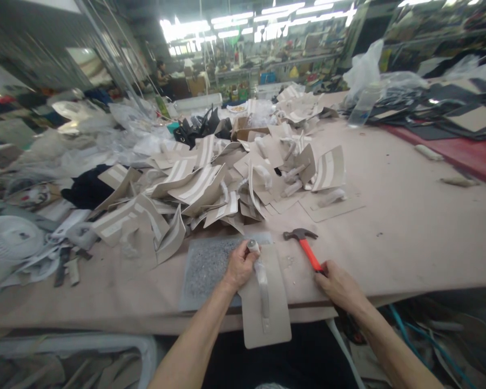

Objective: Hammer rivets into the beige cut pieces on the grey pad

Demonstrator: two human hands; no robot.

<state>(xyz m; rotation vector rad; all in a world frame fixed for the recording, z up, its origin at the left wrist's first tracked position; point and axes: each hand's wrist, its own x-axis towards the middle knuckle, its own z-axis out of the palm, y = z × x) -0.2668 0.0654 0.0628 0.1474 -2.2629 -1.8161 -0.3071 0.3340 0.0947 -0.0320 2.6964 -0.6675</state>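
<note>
Near table [409, 237] front edge: my left hand [238, 266] pinches white strap [262, 286] top onto beige panel [265, 302]. Right hand [340, 283] fingers wrapped round hammer [305, 246] handle; head lies just right of strap top, strap's long axis running toward me.

A wide bench [409, 227] covered in pale beige sheeting carries a big heap of beige card panels [210, 183] with white strips across its middle and far left. Near the front edge lie a grey speckled mat [206, 265], a single beige panel [267, 308] overhanging the edge, and a red-handled hammer [303, 246]. Far right sit dark sheets [441, 116] and a clear plastic bottle [360, 108].
</note>
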